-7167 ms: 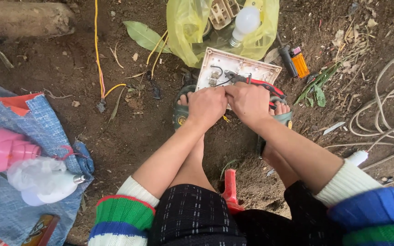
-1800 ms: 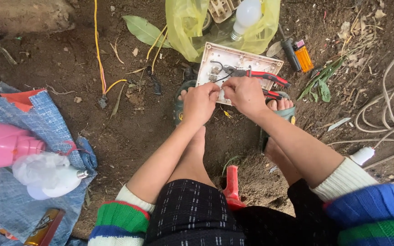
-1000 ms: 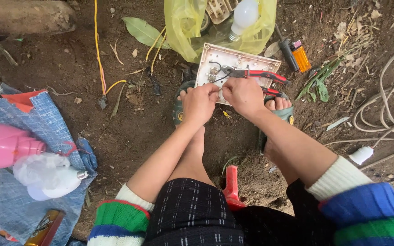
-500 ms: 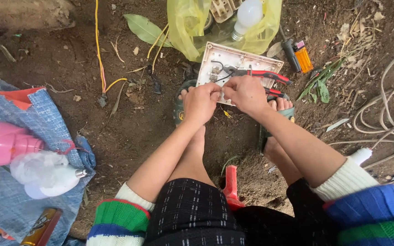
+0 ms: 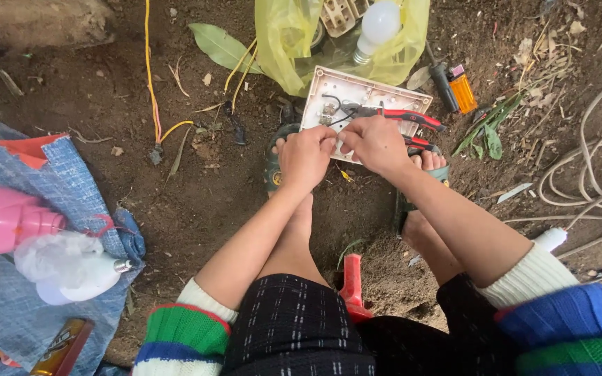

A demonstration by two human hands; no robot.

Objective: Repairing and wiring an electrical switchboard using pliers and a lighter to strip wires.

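Your left hand (image 5: 306, 157) and right hand (image 5: 376, 143) both curl closed on the white switch board (image 5: 364, 97) (resting against your feet on the dirt), red-handled pliers (image 5: 402, 116) lying across it.

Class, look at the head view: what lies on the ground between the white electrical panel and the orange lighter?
In the head view, between the white electrical panel and the orange lighter lies a dark cylindrical tool, beside the lighter; otherwise bare soil.

White switch board (image 5: 357, 97) lies open on dirt, wired inside.
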